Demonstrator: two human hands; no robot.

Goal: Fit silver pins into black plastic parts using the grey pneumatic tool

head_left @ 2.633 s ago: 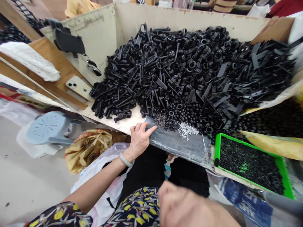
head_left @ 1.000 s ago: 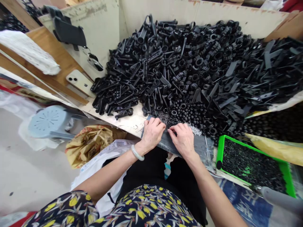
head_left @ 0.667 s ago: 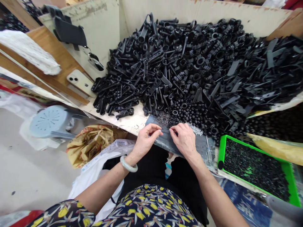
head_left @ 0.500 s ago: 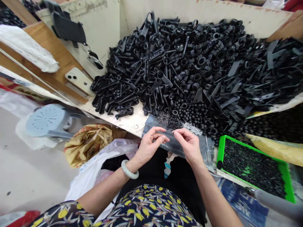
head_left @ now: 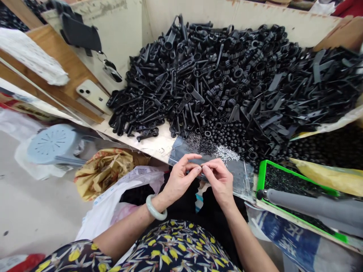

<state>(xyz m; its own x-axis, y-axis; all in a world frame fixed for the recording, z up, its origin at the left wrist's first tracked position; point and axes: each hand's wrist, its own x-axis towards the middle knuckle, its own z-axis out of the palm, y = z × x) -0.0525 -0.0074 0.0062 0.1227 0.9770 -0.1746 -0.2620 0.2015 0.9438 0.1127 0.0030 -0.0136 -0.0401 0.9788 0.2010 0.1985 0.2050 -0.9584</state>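
My left hand (head_left: 183,176) and my right hand (head_left: 220,179) meet at their fingertips above the near edge of the dark work mat (head_left: 238,173). The left thumb pinches against a finger while its index finger stretches out above. Thumb and index finger of the right hand pinch at the same spot. Something tiny and dark shows between the fingertips, too small to name. Just beyond the hands lie a heap of silver screws or pins (head_left: 227,153), tiny dark parts (head_left: 198,144) and black balls (head_left: 224,132).
A large pile of black plastic levers and rings (head_left: 195,75) fills the bench behind. At right a grey cylindrical tool (head_left: 306,202) lies across a green tray (head_left: 262,177) of small black pieces. A phone (head_left: 93,94) leans at left; a blue stool (head_left: 53,143) stands below.
My right hand has moved left, bringing its fingertips against the left hand's. The grey tool at right has shifted up and left over the green tray.
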